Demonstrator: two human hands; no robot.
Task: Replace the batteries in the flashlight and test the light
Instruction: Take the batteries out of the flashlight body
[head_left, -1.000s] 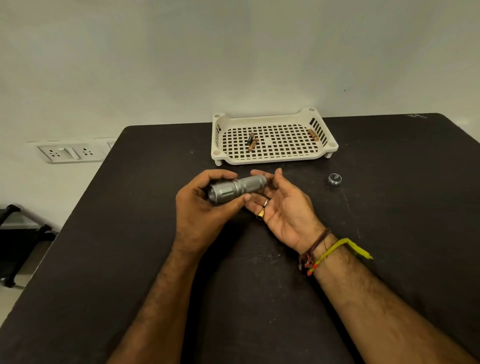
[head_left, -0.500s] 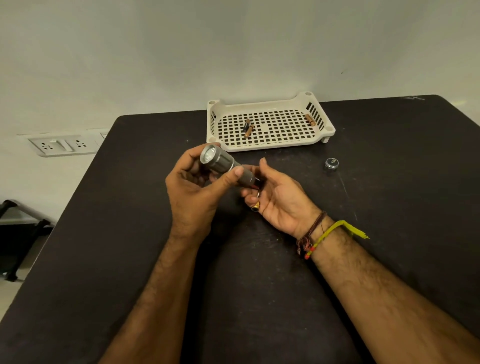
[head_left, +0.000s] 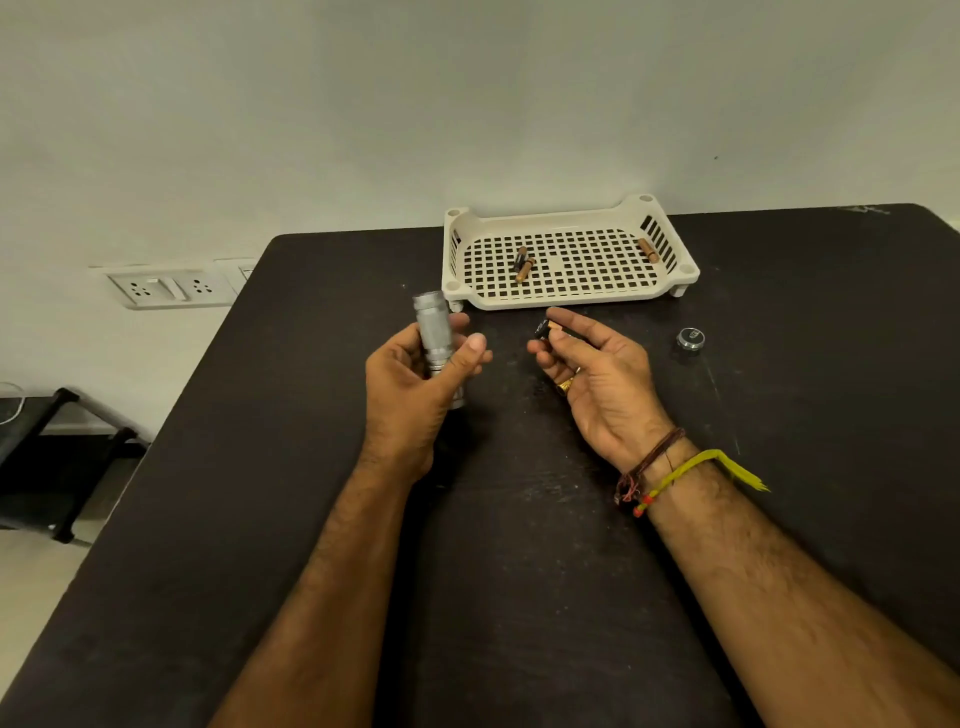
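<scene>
My left hand (head_left: 415, 384) grips the silver flashlight body (head_left: 434, 332), held nearly upright with one end pointing away from me. My right hand (head_left: 597, 379), palm up, pinches a small dark battery holder (head_left: 544, 328) with copper-coloured cells between thumb and fingertips, a short gap to the right of the flashlight. The flashlight's round tail cap (head_left: 690, 339) lies on the black table (head_left: 519, 571) to the right of my right hand. In the cream perforated tray (head_left: 566, 299) lie two batteries (head_left: 523, 264) together at left and one battery (head_left: 648, 250) at right.
The tray stands at the table's far edge against a white wall. A wall socket strip (head_left: 166, 286) is left of the table. A dark stand (head_left: 57, 457) sits on the floor at lower left.
The flashlight was tipped toward my right palm; now it is upright in my left hand. My right hand has drawn away to the right, holding the battery holder that came out.
</scene>
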